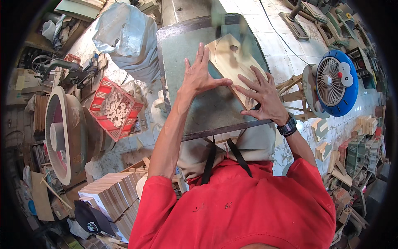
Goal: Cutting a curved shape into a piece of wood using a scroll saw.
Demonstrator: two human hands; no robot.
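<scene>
A pale wooden board [224,58] lies slantwise on a grey machine table [207,112] with a dark rim. Near the board's far end is a dark hole or mark. My left hand [201,76] is over the table at the board's left side, fingers spread and thumb stretched toward the right. Over the board's right part is my right hand [263,95], also with fingers apart and a dark watch on the wrist. Neither hand grips anything; whether the fingertips touch the wood I cannot tell. A blurred greenish machine part [217,18] hangs above the board's far end.
Right of the table stands a blue round fan [338,83] on a stool. To the left are a red crate [99,97] of small wooden pieces, a large wheel-shaped part [62,135] and a plastic bag [124,37]. Stacked boards [112,193] and a cap [93,218] lie lower left.
</scene>
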